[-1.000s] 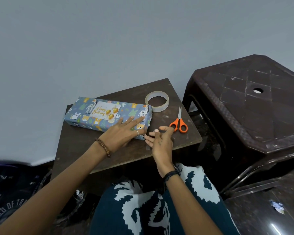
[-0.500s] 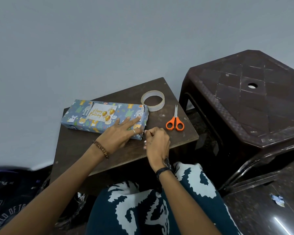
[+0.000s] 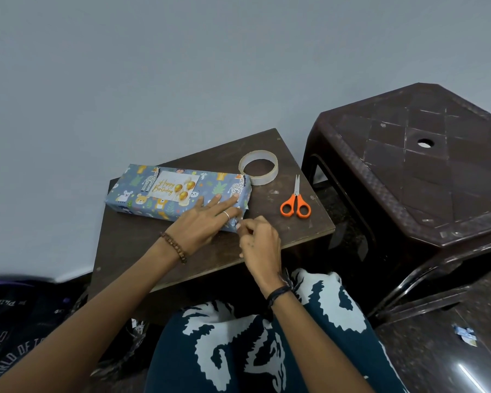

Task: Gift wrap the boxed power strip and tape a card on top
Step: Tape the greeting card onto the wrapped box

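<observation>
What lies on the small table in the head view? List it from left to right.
Wrapped box bearing the birthday card → left hand flat on the box → right hand at the box's near end corner → tape roll → orange scissors.

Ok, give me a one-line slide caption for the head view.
Left hand presses the wrapped box, card on top, while right hand works its near end.
</observation>
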A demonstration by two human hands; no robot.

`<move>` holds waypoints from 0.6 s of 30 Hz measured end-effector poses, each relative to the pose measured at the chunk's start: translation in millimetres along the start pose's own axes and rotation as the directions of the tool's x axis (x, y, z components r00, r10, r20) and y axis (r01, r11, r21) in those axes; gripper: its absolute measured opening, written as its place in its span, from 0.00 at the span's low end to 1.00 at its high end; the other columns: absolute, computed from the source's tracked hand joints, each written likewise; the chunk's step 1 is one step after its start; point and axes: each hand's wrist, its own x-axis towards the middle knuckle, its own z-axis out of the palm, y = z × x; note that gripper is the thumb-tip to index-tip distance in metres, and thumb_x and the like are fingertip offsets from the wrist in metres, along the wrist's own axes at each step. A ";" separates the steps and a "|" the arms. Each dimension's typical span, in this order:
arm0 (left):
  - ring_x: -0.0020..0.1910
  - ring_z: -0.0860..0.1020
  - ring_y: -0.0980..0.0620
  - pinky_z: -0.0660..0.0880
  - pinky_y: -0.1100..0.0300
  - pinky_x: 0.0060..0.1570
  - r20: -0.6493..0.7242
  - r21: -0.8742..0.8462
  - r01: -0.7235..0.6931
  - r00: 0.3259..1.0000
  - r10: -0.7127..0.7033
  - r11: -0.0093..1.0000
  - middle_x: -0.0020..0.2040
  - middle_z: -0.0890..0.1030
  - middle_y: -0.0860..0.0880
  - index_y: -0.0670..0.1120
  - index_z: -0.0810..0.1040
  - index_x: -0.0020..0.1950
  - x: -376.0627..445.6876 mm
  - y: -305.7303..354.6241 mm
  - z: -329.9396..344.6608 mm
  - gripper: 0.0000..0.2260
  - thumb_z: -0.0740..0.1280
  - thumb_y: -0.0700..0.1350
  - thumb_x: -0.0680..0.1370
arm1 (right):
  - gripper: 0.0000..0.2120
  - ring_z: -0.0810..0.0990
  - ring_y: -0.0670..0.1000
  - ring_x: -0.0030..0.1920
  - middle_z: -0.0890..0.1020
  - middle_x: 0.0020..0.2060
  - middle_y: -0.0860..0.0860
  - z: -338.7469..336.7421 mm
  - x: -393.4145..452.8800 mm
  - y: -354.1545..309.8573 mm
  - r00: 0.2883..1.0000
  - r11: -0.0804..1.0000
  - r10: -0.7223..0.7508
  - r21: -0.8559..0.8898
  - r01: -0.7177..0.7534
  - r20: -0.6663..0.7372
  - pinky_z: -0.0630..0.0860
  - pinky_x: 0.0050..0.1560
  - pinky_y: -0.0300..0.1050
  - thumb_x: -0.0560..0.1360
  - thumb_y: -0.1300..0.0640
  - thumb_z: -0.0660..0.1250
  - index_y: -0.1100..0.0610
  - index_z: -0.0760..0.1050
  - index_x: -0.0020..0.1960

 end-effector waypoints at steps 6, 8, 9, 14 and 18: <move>0.69 0.65 0.34 0.64 0.39 0.65 0.139 -0.170 0.104 0.987 -0.081 0.980 0.73 0.63 0.42 0.41 0.67 0.70 0.2 3.7 -13.3 0.24 0.63 0.29 0.75 | 0.17 0.76 0.62 0.46 0.70 0.48 0.52 -14.2 -14.4 -11.7 0.983 0.991 0.014 -0.135 0.011 0.181 0.70 0.41 0.48 0.69 0.65 0.58 0.58 0.75 0.56; 0.75 0.56 0.41 0.56 0.47 0.72 0.231 -0.177 0.156 0.966 -0.113 0.972 0.76 0.56 0.46 0.43 0.56 0.75 0.9 2.9 -15.1 0.23 0.56 0.34 0.80 | 0.21 0.79 0.60 0.47 0.77 0.53 0.52 -16.6 -12.4 -10.3 0.978 0.995 0.097 -0.023 -0.094 0.182 0.76 0.47 0.54 0.69 0.64 0.57 0.56 0.75 0.61; 0.75 0.55 0.44 0.54 0.49 0.72 0.261 -0.168 0.177 0.957 -0.129 0.970 0.77 0.54 0.48 0.44 0.52 0.76 1.2 3.3 -16.5 0.24 0.54 0.36 0.81 | 0.22 0.80 0.58 0.45 0.80 0.52 0.52 -18.0 -10.7 -9.0 0.974 0.983 0.151 0.076 -0.166 0.169 0.78 0.48 0.57 0.70 0.64 0.57 0.56 0.75 0.62; 0.76 0.53 0.47 0.53 0.54 0.72 0.303 -0.115 0.262 0.928 -0.218 0.958 0.77 0.52 0.49 0.48 0.44 0.76 3.0 8.4 -24.5 0.27 0.54 0.38 0.81 | 0.18 0.79 0.57 0.43 0.79 0.49 0.53 -12.3 -8.3 -10.5 0.970 0.954 0.209 0.192 -0.230 0.122 0.78 0.48 0.60 0.72 0.61 0.57 0.57 0.78 0.58; 0.76 0.52 0.45 0.52 0.54 0.71 0.329 -0.109 0.294 0.912 -0.244 0.950 0.77 0.50 0.48 0.48 0.45 0.76 5.4 15.4 -32.9 0.25 0.52 0.38 0.82 | 0.11 0.76 0.61 0.48 0.72 0.46 0.52 -6.8 -11.7 -16.5 0.970 0.980 0.186 0.038 -0.194 0.154 0.77 0.48 0.59 0.67 0.57 0.54 0.55 0.74 0.42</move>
